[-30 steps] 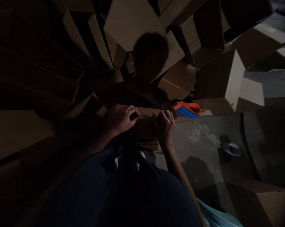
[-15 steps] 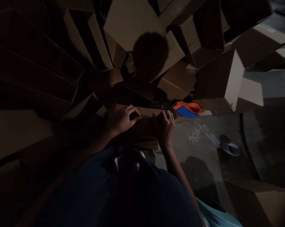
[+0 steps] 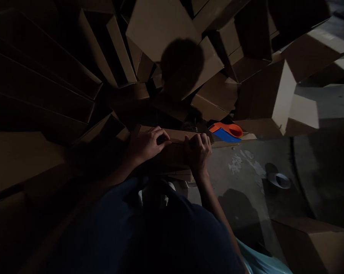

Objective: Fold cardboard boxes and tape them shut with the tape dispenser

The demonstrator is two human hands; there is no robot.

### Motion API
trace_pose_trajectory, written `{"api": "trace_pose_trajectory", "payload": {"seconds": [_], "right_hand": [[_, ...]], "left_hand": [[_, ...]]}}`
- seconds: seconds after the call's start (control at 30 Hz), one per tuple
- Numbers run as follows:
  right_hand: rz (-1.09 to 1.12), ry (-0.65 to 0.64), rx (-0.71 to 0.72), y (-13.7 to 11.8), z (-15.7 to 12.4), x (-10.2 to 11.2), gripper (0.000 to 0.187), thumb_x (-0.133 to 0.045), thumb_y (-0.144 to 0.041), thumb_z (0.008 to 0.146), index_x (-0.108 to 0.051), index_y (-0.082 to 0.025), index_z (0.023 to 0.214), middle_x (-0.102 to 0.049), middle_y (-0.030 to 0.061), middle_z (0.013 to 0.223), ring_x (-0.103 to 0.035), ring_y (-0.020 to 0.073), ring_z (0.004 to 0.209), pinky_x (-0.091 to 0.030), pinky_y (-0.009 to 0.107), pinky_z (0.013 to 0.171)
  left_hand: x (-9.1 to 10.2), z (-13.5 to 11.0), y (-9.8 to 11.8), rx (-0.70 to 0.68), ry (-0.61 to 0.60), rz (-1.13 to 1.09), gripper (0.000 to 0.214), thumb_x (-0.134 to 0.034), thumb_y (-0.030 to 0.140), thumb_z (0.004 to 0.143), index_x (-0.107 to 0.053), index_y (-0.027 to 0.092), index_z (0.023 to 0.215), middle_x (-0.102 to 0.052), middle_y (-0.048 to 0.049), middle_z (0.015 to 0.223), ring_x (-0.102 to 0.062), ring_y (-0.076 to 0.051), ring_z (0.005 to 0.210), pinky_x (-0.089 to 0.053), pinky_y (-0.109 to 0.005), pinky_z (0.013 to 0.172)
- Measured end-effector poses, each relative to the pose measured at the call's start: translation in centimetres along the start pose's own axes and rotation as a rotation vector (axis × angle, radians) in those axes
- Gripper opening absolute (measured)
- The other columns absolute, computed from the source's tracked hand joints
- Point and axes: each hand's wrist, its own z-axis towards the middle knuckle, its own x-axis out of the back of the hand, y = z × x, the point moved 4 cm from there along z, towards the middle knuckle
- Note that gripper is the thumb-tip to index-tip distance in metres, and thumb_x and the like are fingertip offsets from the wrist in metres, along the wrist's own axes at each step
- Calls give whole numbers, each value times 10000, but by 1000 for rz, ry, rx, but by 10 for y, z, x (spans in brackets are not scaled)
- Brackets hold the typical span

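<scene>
Cardboard filled the dim scene. A box (image 3: 174, 152) lay low in front of the person, just beyond the dark blue shirt (image 3: 160, 236), and both hands were on it. The left hand (image 3: 146, 146) rested on its top near the left end, fingers curled over the far edge and gripping it. The right hand (image 3: 199, 152) was clenched on the same top, near the left, knuckles up, fingers bent around the edge.

Just past the right hand, by the box's right end, sat an orange and blue tape gun (image 3: 226, 132). A pile (image 3: 214, 95) of other boxes rose behind, with a head's shadow (image 3: 181, 64) across it. On the grey floor (image 3: 246, 171) to the right, well apart from the hands, lay a tape roll (image 3: 279, 179). A carton (image 3: 311, 239) stood at the lower right.
</scene>
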Motion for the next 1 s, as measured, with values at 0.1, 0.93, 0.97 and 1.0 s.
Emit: {"api": "trace_pose_trajectory", "payload": {"seconds": [0.1,0.93,0.97,1.0], "right_hand": [[-3,3,21,0,0,0,292,-454,-369,991,-446,-228,736,-554,63,816,-509,214,815,-428,349,751],[-124,-350,32,-6,4,-13,507,-249,-340,1084,-519,-195,1489,-531,66,1502,-350,280,1501,-136,623,1242],[-128,-352,29,-6,4,-13,507,-251,-343,1083,-515,-199,1491,-529,66,1504,-337,282,1508,-138,631,1238],[-129,-352,27,-6,4,-12,509,-250,-347,1082,-513,-200,1493,-528,65,1505,-324,283,1514,-139,636,1236]], "left_hand": [[-2,0,-3,-3,0,-31,125,-777,293,864,-678,218,880,-686,-1,943,-679,-169,892,-525,-313,841],[8,47,1,55,76,91,139,-523,177,974,-657,186,934,-684,-61,1022,-630,-207,1020,-493,-339,941],[3,49,1,71,85,143,147,-503,177,982,-647,181,954,-683,-74,1043,-617,-224,1046,-485,-358,957],[-4,51,0,99,79,195,157,-485,187,992,-640,174,971,-683,-89,1065,-606,-243,1066,-481,-379,966]]}}
